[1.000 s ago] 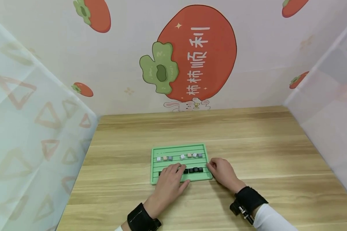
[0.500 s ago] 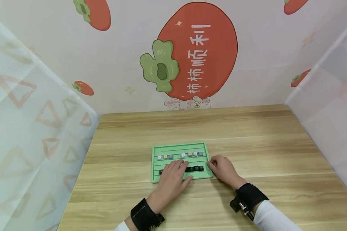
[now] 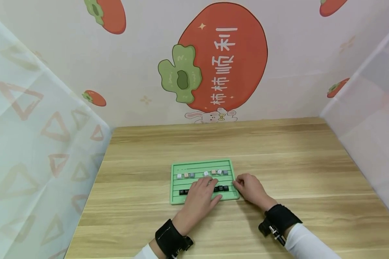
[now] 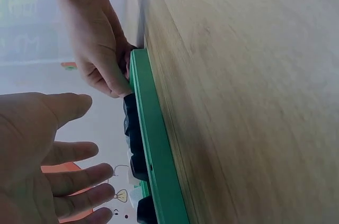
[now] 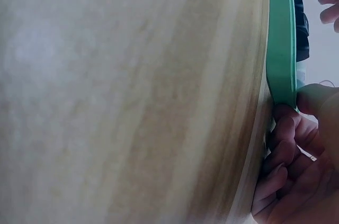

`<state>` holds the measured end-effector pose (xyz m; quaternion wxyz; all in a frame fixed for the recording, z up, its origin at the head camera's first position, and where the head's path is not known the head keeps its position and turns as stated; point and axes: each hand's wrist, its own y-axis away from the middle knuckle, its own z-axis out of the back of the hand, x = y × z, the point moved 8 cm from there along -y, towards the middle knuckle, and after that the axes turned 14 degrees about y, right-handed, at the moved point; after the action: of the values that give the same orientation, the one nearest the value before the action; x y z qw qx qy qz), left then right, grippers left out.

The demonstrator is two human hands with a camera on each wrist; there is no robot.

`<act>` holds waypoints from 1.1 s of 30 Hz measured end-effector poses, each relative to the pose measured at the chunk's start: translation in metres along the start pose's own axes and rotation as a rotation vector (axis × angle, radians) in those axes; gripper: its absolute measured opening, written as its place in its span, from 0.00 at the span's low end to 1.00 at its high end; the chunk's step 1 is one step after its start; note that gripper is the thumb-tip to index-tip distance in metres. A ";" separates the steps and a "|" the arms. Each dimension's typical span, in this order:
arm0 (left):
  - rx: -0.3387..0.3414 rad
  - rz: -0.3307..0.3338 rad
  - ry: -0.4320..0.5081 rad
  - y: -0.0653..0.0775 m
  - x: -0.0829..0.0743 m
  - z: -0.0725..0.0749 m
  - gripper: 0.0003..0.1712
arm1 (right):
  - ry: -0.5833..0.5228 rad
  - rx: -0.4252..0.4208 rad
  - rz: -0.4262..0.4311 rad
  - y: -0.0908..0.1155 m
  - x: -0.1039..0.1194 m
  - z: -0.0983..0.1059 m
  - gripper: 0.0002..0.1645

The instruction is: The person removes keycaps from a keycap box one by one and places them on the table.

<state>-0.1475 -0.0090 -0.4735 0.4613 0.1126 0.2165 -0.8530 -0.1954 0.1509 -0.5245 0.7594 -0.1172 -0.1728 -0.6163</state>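
Note:
A green ridged tray [image 3: 194, 166] lies on the wooden table, bearing a row of black keycaps [image 3: 226, 188] near its front edge. Farther back on it sits a row of white, tan and grey keycaps [image 3: 186, 175]. Over the middle of the black row is my left hand [image 3: 197, 198], fingers extended and spread; in the left wrist view a gap shows between its fingertips and the black keycaps. It hides part of that row in the head view. My right hand [image 3: 253, 191] pinches the tray's right edge, thumb [image 5: 315, 98] on top and the other fingers curled beside it.
The wooden table [image 3: 142, 151] extends around the tray on all sides. Behind it stands a white backdrop [image 3: 133, 64] with persimmon drawings, and pale side panels [image 3: 45, 144] flank the table.
My left hand has slid to the right along the black row, uncovering keycaps at the row's left end. The right hand stays at the tray's right edge.

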 end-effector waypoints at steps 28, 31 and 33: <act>0.020 -0.004 -0.021 -0.011 -0.008 -0.020 0.27 | 0.010 -0.006 -0.013 0.001 -0.001 0.001 0.19; 0.024 -0.007 -0.026 -0.013 -0.009 -0.021 0.26 | 0.010 -0.008 -0.014 0.000 -0.001 0.001 0.19; 0.032 -0.007 -0.021 -0.015 -0.010 -0.023 0.26 | 0.009 -0.009 -0.013 0.000 -0.001 0.002 0.19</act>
<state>-0.1551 0.0163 -0.4854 0.4588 0.1102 0.1984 -0.8590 -0.1955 0.1524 -0.5232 0.7557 -0.1167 -0.1671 -0.6224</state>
